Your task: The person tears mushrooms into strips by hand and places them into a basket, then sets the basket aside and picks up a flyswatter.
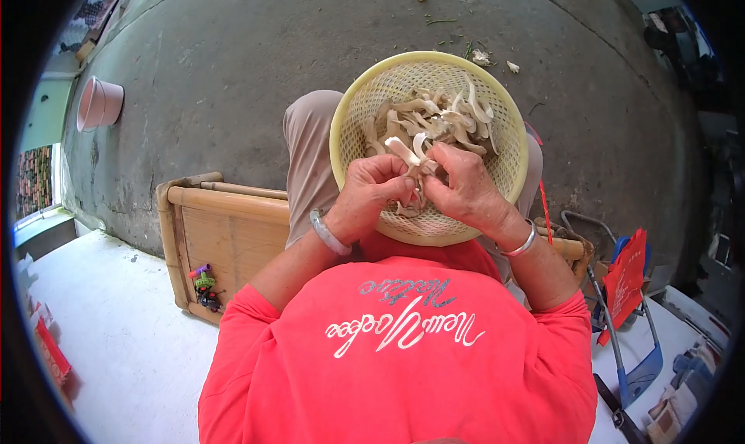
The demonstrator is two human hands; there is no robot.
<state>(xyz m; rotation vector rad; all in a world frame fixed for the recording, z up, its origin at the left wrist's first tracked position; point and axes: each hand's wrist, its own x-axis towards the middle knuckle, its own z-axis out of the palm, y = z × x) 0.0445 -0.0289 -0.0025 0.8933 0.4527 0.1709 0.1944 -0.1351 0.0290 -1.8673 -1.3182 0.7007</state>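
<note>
A pale yellow mesh basket (pixel 351 145) rests on my lap, holding a heap of torn oyster mushroom strips (pixel 446 118). Over its near side, both hands meet around one cluster of oyster mushroom (pixel 411 155). My left hand (pixel 374 188) pinches the cluster between thumb and fingers from the left. From the right, my right hand (pixel 468 186) grips the same piece with curled fingers. White stem ends stick up between the hands, and smaller bits hang just below them. The fingers partly hide the piece.
I sit on a bamboo bench (pixel 225 211), with small colourful toys (pixel 206 285) on its left end. A pink bucket (pixel 101 104) stands far left on the concrete floor. Mushroom scraps (pixel 481 58) lie beyond the basket. A metal-framed item with a red bag (pixel 625 285) is at right.
</note>
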